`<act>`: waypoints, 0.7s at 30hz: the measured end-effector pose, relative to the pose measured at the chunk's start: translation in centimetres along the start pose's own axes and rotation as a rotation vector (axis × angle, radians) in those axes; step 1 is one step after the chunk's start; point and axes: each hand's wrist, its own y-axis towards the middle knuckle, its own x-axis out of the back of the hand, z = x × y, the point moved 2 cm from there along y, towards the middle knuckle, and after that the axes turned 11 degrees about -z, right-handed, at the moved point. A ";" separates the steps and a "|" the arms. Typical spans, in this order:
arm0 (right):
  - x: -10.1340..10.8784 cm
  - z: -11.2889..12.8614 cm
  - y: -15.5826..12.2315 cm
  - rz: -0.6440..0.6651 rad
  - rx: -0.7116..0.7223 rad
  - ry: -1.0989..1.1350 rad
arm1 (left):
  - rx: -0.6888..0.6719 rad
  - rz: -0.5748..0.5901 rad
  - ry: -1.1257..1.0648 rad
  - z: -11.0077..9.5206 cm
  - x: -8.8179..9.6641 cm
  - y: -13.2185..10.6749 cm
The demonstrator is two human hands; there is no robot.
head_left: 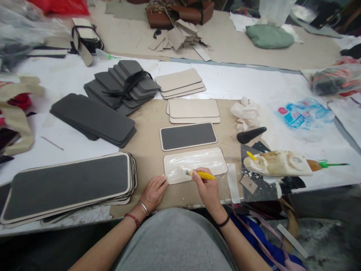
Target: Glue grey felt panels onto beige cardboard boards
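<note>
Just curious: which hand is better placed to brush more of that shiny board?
Probably the right hand: it grips the yellow brush, its tip on the board. The left hand rests at the board's left edge.

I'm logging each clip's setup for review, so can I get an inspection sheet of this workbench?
Surface: brown cardboard mat laid over white paper, smeared near its front edge.
Job's things: glossy panel; yellow-handled brush; grey-faced panel just beyond; beige boards; finished stack at left.
Clutter: grey foam stacks, crumpled tissue, glue-crusted tub, blue packet.
Grippers: left hand has its fingers on the glossy panel's left edge; right hand grips the yellow-handled brush, bristles on the panel.
Cables: nothing seen.
Surroundings: brown bag and green cushion on the far side.
</note>
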 end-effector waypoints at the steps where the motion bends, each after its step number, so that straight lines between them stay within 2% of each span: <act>1: -1.0 0.3 0.2 0.020 -0.024 0.046 | 0.002 0.001 0.004 0.0 0.0 0.0; 6: -6.4 1.1 1.0 0.078 -0.144 0.182 | -0.005 -0.001 0.035 -0.2 0.1 0.3; 9: -6.9 0.1 2.4 0.028 -0.192 0.169 | -0.020 -0.009 0.042 -0.2 0.2 0.5; 12: -4.3 -1.3 4.2 -0.073 -0.188 0.107 | -0.022 -0.020 0.049 -0.2 0.3 0.6; 18: 5.0 -4.5 7.4 -0.312 -0.142 -0.147 | -0.037 -0.023 0.036 -0.1 0.3 0.5; 21: 7.8 -4.7 7.6 -0.392 -0.147 -0.253 | -0.037 -0.016 0.035 0.0 0.2 0.4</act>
